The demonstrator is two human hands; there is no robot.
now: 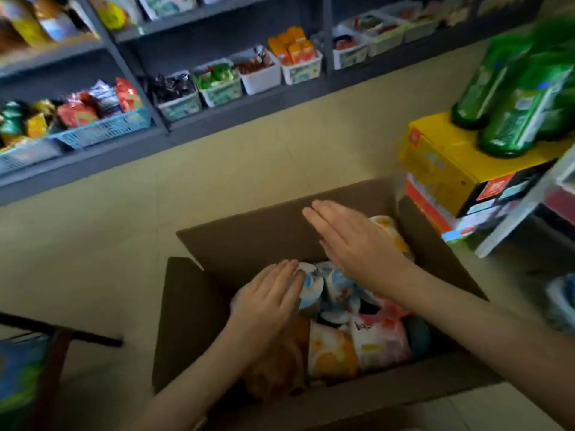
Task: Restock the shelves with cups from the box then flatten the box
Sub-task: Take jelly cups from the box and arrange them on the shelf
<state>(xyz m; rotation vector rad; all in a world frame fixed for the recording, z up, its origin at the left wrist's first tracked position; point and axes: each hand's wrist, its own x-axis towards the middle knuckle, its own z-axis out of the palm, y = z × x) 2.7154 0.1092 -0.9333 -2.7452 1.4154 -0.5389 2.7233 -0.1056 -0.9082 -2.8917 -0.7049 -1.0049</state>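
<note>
both hands flat, gripping nothing: left hand (267,301) touches a blue-white cup (312,286), right hand (353,244) is spread above the cups (378,340) piled in the box (189,321). they look light, thin-walled, probably crushable, so i'd grab one around the rim.

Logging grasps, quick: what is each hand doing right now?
Left hand: open, fingers touching a blue cup.
Right hand: open, holding nothing.
</note>
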